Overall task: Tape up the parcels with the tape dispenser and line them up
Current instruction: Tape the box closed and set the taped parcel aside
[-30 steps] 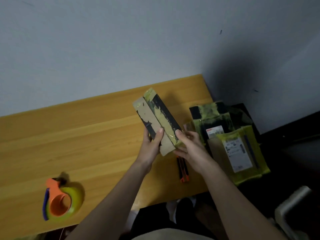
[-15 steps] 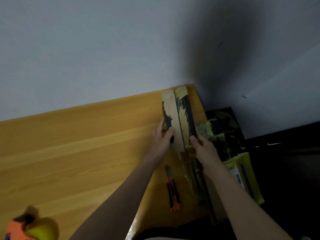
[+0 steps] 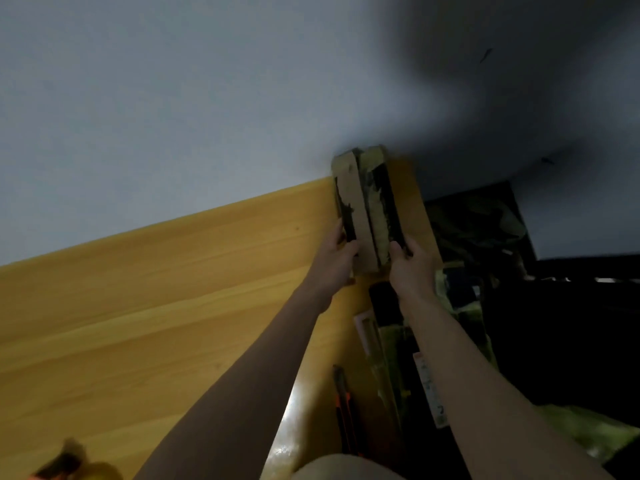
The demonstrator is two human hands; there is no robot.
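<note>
Parcel (image 3: 366, 216) gripped at its near end by left hand (image 3: 335, 261) and right hand (image 3: 412, 263), apparently being stood against the wall (image 3: 207, 116) for lining up.

The scene is dim and soft with motion blur. A broad shadow darkens the wall (image 3: 519, 81) at upper right. Glare shines on the worktop (image 3: 291, 407) near its front edge; the right side sinks into black.

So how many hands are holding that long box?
2. The left hand grips the long box on its left side; the right hand grips its right side, at the table's far corner.
</note>
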